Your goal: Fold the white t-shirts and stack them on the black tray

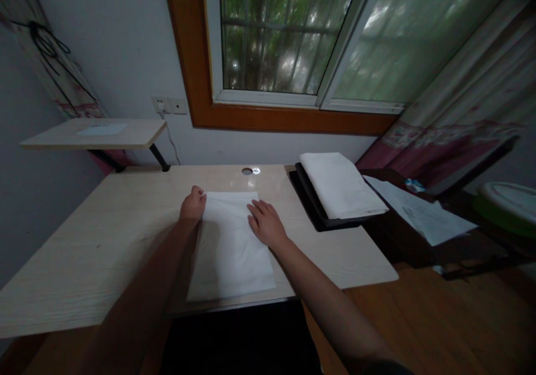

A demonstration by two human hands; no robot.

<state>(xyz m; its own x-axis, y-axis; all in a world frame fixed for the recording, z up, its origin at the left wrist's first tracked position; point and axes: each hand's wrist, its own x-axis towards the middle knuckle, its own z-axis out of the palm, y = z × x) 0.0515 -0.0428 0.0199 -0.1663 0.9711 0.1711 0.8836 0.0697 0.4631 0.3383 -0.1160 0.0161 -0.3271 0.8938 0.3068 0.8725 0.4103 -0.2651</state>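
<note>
A folded white cloth (234, 246) lies flat on the desk in front of me, its near end close to the desk's front edge. My left hand (194, 203) is at its far left corner, fingers closed in a pinch on the edge. Across the far right part of the cloth rests my right hand (267, 222), palm down with its fingers stretched out. To the right, another folded white cloth (341, 182) sits on top of flat black folded items (314, 207), whose kind I cannot make out.
The pale wooden desk (138, 207) carries a small raised shelf (58, 135) at the back left. A cable hole (247, 171) is near the rear edge. Beyond the desk's right side, a dark surface holds a paper sheet (422, 210), and a green-sided round object (506, 207) stands farther right.
</note>
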